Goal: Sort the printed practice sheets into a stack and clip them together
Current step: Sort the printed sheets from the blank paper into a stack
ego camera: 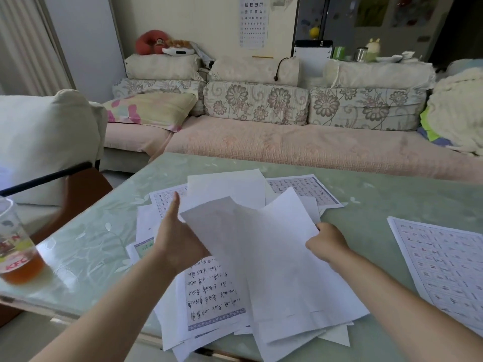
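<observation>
Nearest, the loose pile (183, 312) of practice sheets spills over the near edge of the table (104, 231), most of the sheets blank side up and one handwritten sheet (213, 291) with a patterned border lying face up among them. Over the middle of the pile both forearms reach in, and between the hands are the held sheets (277, 259), a few overlapping white pages, blank side up and tilted, their near ends resting on the pile. The left hand (177, 239) is at their left edge with its thumb (173, 207) pointing straight away from the body; its fingers go under the paper and are hidden, so I cannot tell whether it grips or only supports them. The right hand (326, 242) has its fingers curled round the right edge of the held sheets and grips them. To the right, well apart from the pile, a lone sheet (441, 267) of gridded characters lies flat, face up. At the table's left edge stands a plastic cup (15, 252) partly filled with brown drink. Beyond the hands the pile goes on with more blank pages and gridded sheets (308, 188) fanned toward the far side. Behind the table is a sofa (287, 145) with floral cushions, and an eye chart (254, 19) hangs on the wall above it.
</observation>
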A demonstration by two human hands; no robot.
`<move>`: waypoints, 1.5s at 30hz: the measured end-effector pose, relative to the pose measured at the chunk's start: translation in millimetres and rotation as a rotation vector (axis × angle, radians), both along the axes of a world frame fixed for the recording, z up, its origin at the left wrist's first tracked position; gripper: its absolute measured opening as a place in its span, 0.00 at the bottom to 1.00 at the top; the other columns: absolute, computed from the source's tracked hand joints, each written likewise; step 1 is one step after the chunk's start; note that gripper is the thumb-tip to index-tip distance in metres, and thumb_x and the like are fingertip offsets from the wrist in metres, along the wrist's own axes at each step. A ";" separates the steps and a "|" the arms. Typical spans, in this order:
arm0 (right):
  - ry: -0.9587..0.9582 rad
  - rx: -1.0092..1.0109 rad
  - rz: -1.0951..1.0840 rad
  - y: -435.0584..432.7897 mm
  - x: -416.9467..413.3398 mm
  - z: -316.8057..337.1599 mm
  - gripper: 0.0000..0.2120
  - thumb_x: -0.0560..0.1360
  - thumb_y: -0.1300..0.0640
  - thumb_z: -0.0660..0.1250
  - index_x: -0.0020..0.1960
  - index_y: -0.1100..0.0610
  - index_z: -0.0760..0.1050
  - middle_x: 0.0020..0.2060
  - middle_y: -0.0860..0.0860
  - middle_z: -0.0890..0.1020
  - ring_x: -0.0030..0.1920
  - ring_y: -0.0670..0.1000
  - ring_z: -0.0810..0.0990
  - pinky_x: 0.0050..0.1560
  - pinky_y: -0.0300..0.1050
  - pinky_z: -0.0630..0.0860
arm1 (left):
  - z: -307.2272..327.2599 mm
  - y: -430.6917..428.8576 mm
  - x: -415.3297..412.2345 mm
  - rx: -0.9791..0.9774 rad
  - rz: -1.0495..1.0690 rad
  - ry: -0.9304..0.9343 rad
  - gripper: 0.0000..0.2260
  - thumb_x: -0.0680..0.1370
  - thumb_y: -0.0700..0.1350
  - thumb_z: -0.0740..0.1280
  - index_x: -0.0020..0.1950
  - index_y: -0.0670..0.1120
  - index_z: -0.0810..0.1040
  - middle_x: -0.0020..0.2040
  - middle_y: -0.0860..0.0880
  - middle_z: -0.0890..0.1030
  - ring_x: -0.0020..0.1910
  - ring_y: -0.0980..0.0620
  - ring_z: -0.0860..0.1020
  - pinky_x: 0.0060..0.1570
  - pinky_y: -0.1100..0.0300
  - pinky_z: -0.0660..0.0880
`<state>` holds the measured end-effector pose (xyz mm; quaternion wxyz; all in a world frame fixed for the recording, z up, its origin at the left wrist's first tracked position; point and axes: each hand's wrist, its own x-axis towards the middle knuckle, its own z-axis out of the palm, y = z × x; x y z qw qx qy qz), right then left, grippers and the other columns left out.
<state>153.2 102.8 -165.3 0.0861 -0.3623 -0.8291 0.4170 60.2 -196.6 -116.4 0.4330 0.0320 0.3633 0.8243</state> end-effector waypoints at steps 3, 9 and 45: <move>0.026 -0.020 -0.048 0.2 2.3 -0.3 0.09 0.68 0.66 0.61 0.45 0.59 0.77 0.38 0.54 0.80 0.34 0.55 0.75 0.33 0.41 0.69 | 1.7 12.0 6.5 -0.157 0.008 0.154 0.33 0.76 0.68 0.58 0.68 0.43 0.75 0.63 0.41 0.80 0.61 0.40 0.78 0.61 0.42 0.71; 0.123 -0.033 -0.109 -0.9 3.6 6.9 0.08 0.71 0.65 0.60 0.47 0.55 0.72 0.37 0.49 0.76 0.33 0.51 0.73 0.29 0.40 0.65 | -35.3 33.4 1.8 -0.822 0.556 0.190 0.12 0.73 0.33 0.71 0.57 0.37 0.77 0.47 0.39 0.81 0.44 0.40 0.80 0.43 0.48 0.79; 0.376 -0.014 0.233 -25.4 -5.9 36.1 0.06 0.76 0.61 0.59 0.51 0.58 0.73 0.43 0.55 0.78 0.39 0.51 0.72 0.40 0.46 0.69 | 5.6 41.9 -29.3 -0.767 0.308 0.680 0.13 0.78 0.41 0.68 0.61 0.43 0.73 0.55 0.43 0.81 0.51 0.44 0.82 0.46 0.50 0.81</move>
